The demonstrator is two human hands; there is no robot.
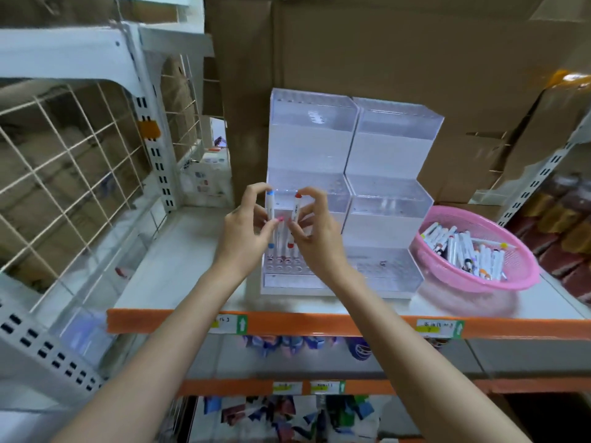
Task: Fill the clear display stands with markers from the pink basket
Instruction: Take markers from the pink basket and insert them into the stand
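Two clear stepped display stands sit side by side on the shelf, the left stand (pixel 307 135) and the right stand (pixel 393 145). My left hand (pixel 246 228) pinches a white marker with blue caps (pixel 271 206), held upright over the left stand's lowest tier. My right hand (pixel 315 231) pinches a white marker with red caps (pixel 296 207), also upright, just beside the blue one. A third white marker stands between them in the front holes. The pink basket (pixel 447 219), holding several markers (pixel 463 251), rests on the shelf right of the stands.
The shelf (pixel 179 260) has an orange front edge (pixel 319 324) with price labels. Cardboard boxes (pixel 383 52) stand behind the stands. A white wire grid panel (pixel 64 161) and slotted upright (pixel 153 148) close off the left. Packaged goods hang on lower shelves.
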